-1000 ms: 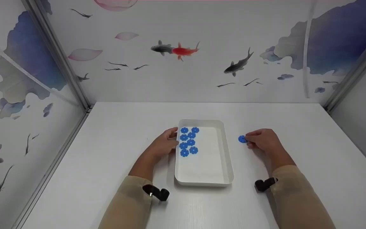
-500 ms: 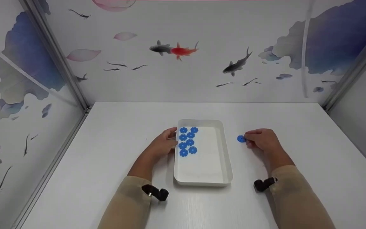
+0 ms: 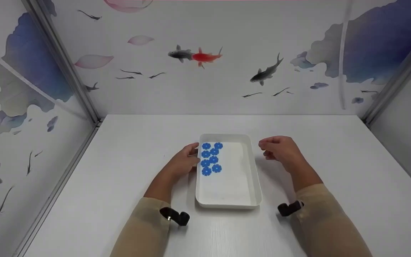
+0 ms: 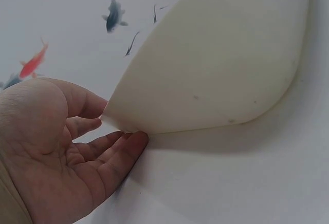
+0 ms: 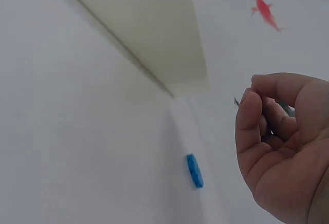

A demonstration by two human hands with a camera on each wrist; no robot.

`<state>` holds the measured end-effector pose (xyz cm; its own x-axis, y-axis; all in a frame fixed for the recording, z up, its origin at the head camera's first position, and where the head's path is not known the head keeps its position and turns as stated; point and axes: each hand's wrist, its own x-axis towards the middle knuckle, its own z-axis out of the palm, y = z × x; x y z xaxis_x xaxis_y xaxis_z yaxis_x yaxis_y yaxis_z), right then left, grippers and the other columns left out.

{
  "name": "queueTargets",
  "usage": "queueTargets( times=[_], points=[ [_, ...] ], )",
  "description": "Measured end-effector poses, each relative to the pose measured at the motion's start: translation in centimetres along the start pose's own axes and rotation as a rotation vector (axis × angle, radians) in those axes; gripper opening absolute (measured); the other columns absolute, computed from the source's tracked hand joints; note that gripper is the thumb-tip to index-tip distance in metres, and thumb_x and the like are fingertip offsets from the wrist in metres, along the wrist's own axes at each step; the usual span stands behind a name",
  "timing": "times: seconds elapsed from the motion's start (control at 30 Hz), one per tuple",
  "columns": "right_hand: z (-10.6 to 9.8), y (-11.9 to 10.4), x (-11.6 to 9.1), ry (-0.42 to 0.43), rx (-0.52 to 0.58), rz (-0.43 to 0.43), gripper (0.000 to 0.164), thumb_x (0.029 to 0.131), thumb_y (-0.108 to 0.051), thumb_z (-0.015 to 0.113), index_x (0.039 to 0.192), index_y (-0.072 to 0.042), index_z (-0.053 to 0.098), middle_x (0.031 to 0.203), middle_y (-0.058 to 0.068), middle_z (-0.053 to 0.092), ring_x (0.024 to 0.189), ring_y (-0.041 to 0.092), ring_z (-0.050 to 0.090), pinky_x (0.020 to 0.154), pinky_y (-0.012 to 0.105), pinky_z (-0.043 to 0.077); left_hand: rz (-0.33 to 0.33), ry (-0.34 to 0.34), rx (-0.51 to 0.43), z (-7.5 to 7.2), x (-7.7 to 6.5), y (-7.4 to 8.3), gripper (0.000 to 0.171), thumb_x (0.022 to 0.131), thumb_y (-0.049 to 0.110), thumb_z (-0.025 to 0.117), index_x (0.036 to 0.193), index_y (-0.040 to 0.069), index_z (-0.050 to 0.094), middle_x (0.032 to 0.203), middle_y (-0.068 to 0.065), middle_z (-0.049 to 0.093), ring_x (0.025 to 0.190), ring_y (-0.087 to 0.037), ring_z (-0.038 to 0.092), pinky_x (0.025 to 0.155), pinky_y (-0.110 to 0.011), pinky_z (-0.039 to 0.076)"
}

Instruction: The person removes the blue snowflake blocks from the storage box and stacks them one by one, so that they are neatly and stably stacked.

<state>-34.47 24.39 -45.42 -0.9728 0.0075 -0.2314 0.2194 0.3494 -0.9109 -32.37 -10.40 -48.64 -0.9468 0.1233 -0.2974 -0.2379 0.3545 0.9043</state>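
While one blue piece [image 5: 195, 171] shows outside the white tray [image 3: 232, 189], my right hand [image 3: 280, 150] is bunched, with nothing visible in its pinch.
From my distance I can't tell whether that piece touches the table [image 3: 137, 142] — so I'd judge it best to spread thumb and forefinger a little, take it by its rim and lift it clear of the tray wall. Eight blue flower shapes [image 3: 213, 160] lie toward the tray's left side, where my left hand [image 3: 184, 162] grips the edge; holding that steady should help. I read no brand, label or writing anywhere.
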Motion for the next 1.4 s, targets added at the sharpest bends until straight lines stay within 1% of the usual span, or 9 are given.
queueTargets(
  times=[0.17, 0.27, 0.47, 0.63, 0.77, 0.9, 1.07, 1.23, 1.4],
  points=[
    [1.6, -2.3, -0.7, 0.0, -0.017, -0.024, 0.036, 0.1, -0.035, 0.076, 0.125, -0.01, 0.074, 0.128, 0.018, 0.071, 0.093, 0.022, 0.07, 0.085, 0.027, 0.064, -0.006, 0.002, -0.003, 0.0, 0.0, 0.0, 0.066, 0.104, 0.021, 0.06, 0.165, 0.032, 0.039, 0.168, 0.0, 0.048, 0.154, -0.028, 0.05, 0.126, -0.054, 0.043],
    [2.6, -3.6, -1.1, 0.008, 0.007, -0.058, 0.035, 0.1, -0.034, 0.075, 0.124, -0.009, 0.075, 0.125, 0.017, 0.072, 0.098, 0.026, 0.07, 0.086, 0.027, 0.065, -0.015, 0.005, -0.001, 0.1, -0.1, 0.0, 0.066, 0.104, 0.022, 0.061, 0.165, 0.033, 0.04, 0.168, 0.0, 0.048, 0.153, -0.027, 0.051, 0.125, -0.054, 0.044],
    [4.5, -5.2, -1.5, -0.014, 0.033, -0.123, 0.033, 0.099, -0.036, 0.077, 0.121, -0.011, 0.077, 0.121, 0.014, 0.073, 0.102, 0.032, 0.071, 0.087, 0.028, 0.065, -0.017, -0.004, -0.008, 0.3, -0.2, 0.0, 0.066, 0.104, 0.021, 0.061, 0.165, 0.033, 0.039, 0.167, 0.0, 0.048, 0.151, -0.027, 0.052, 0.125, -0.054, 0.044],
    [6.2, -5.5, -0.7, -0.055, 0.027, -0.145, 0.028, 0.1, -0.033, 0.076, 0.118, -0.011, 0.078, 0.118, 0.015, 0.073, 0.101, 0.032, 0.072, 0.087, 0.031, 0.065, -0.006, -0.013, -0.005, 0.4, -0.2, -0.2, 0.066, 0.104, 0.022, 0.061, 0.165, 0.032, 0.039, 0.167, 0.0, 0.048, 0.152, -0.028, 0.052, 0.125, -0.054, 0.044],
    [7.5, -5.5, 0.7, -0.111, 0.0, -0.164, 0.026, 0.101, -0.031, 0.075, 0.117, -0.011, 0.079, 0.123, 0.02, 0.073, 0.107, 0.037, 0.072, 0.087, 0.03, 0.065, 0.009, -0.005, -0.008, 0.4, -0.2, -0.2, 0.066, 0.103, 0.022, 0.061, 0.166, 0.031, 0.04, 0.167, -0.001, 0.049, 0.152, -0.029, 0.052, 0.124, -0.054, 0.045],
    [8.5, -5.0, 2.2, -0.195, -0.064, -0.161, 0.03, 0.1, -0.033, 0.076, 0.121, -0.011, 0.078, 0.129, 0.022, 0.073, 0.108, 0.036, 0.072, 0.09, 0.031, 0.065, 0.014, -0.004, -0.001, 0.4, -0.3, -0.2, 0.067, 0.103, 0.022, 0.061, 0.165, 0.03, 0.04, 0.166, -0.002, 0.05, 0.152, -0.029, 0.051, 0.125, -0.054, 0.044],
    [9.3, -4.4, 3.6, -0.299, -0.176, -0.155, 0.033, 0.099, -0.032, 0.078, 0.125, -0.012, 0.078, 0.123, 0.015, 0.077, 0.106, 0.031, 0.074, 0.094, 0.035, 0.065, 0.001, -0.009, -0.009, 0.2, -0.3, 0.0, 0.067, 0.102, 0.022, 0.063, 0.164, 0.034, 0.041, 0.167, 0.0, 0.049, 0.152, -0.028, 0.052, 0.126, -0.054, 0.042],
    [10.0, -4.0, 4.0, -0.381, -0.301, -0.13, 0.029, 0.095, -0.031, 0.082, 0.122, -0.021, 0.081, 0.116, 0.001, 0.079, 0.102, 0.023, 0.075, 0.093, 0.033, 0.065, 0.012, -0.004, 0.001, 0.0, -0.2, 0.0, 0.067, 0.102, 0.023, 0.065, 0.164, 0.033, 0.042, 0.166, -0.001, 0.05, 0.152, -0.028, 0.052, 0.126, -0.054, 0.042],
    [10.4, -3.5, 4.2, -0.431, -0.398, -0.11, 0.024, 0.093, -0.03, 0.084, 0.117, -0.028, 0.083, 0.114, -0.002, 0.079, 0.102, 0.021, 0.07, 0.09, 0.03, 0.062, 0.001, -0.01, 0.001, -0.2, -0.1, 0.0, 0.069, 0.102, 0.023, 0.066, 0.165, 0.034, 0.04, 0.166, 0.001, 0.049, 0.15, -0.026, 0.054, 0.124, -0.051, 0.046]
  ],
)
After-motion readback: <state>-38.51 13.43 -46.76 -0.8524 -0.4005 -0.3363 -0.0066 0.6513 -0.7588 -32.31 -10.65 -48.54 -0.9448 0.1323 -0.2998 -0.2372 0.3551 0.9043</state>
